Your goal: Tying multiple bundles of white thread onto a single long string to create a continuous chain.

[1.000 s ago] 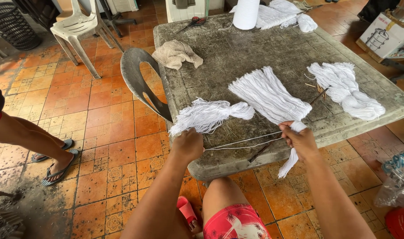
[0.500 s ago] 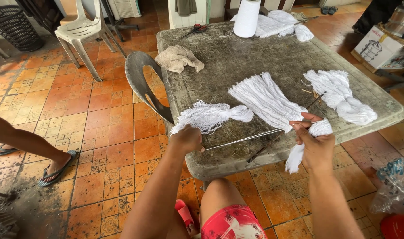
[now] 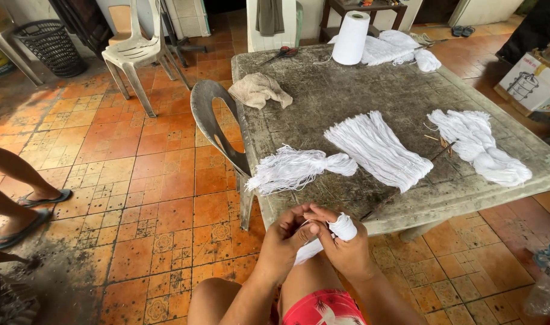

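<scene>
My left hand and right hand meet over my lap, both pinching a small white yarn bundle just off the table edge. Tied tassel and loose yarn hank lie on the table.

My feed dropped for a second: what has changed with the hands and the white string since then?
Both hands came together in front of the table edge: the left hand and right hand were apart, stretching strands taut. Now they meet on a small wound white string bundle. The three white string bundles on the grey stone table, beige cloth and white spool stayed put.
</scene>
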